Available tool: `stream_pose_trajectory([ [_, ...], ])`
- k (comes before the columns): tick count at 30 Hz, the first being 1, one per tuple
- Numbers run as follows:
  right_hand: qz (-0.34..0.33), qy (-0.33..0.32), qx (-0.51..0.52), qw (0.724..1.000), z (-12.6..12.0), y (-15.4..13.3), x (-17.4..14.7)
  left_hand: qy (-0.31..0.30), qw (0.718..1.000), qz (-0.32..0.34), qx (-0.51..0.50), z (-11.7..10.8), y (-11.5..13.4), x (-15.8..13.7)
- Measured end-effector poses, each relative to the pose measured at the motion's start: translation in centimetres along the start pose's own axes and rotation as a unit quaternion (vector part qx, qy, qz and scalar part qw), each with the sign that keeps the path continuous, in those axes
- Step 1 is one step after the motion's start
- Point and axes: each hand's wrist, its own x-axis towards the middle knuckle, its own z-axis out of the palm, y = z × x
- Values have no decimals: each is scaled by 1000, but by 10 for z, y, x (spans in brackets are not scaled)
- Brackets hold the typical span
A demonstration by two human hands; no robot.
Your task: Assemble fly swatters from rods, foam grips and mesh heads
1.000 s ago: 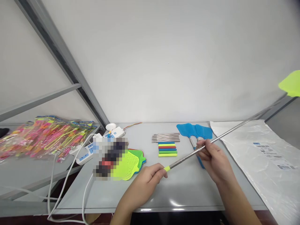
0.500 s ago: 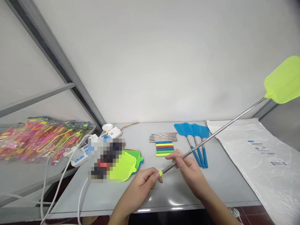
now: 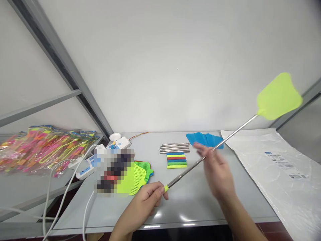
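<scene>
A yellow-green fly swatter (image 3: 279, 97) with a thin metal telescopic rod slants up to the right above the table. My left hand (image 3: 147, 197) is closed round its lower end, where a short yellow-green bit of handle shows. My right hand (image 3: 218, 170), blurred by motion, is on the rod higher up, with thumb and fingers round it and some fingertips stretched out. Behind that hand lie several blue fly swatters (image 3: 197, 139), their handles mostly hidden. Left of them are a row of metal rods (image 3: 175, 148) and a row of coloured handle tubes (image 3: 177, 160).
Loose swatter heads (image 3: 138, 177) lie at the left, partly under a pixelated patch. Beside them are power strips (image 3: 86, 169) with white cables (image 3: 65, 190). Bagged colourful goods (image 3: 50, 147) fill the left shelf. A white plastic mailer (image 3: 263, 160) covers the table's right side.
My right hand has moved up and right along the rod. The swatter's head has come left and slightly down, and the rod looks shorter. My left hand keeps its hold.
</scene>
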Motion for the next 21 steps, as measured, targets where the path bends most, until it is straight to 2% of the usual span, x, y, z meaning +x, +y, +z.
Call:
stream_pose_trajectory([
  [3, 73, -89, -55, 992, 2, 5, -13, -1, 1000, 4, -6, -1, 0, -1],
  [5, 89, -102, -63, 989, -10, -2, -4, 6, 1000, 2, 11, -4, 1, -3],
  [7, 85, -73, 0, 994, -24, -13, 16, 4, 999, -4, 31, -8, 2, -5],
  [9, 55, -3, 76, 996, -32, -23, 34, -2, 999, -9, 45, -11, 2, -6],
  [11, 22, 57, 111, 992, -27, -23, 40, -6, 999, -11, 45, -11, 1, -4],
  [12, 17, 66, 110, 992, -21, -19, 37, -7, 999, -11, 36, -10, 0, -3],
  [14, 40, 35, 88, 995, -5, -6, 22, -5, 1000, -10, 13, -6, -3, 0],
  [16, 114, -60, 53, 990, 6, 7, 5, 0, 1000, -8, -6, -2, -3, 1],
  [18, 143, -120, 37, 982, 7, 11, -2, 4, 1000, -6, -15, 0, -2, 0],
  [21, 127, -95, 51, 986, -4, 4, 10, -5, 999, -5, -36, 2, 2, -1],
])
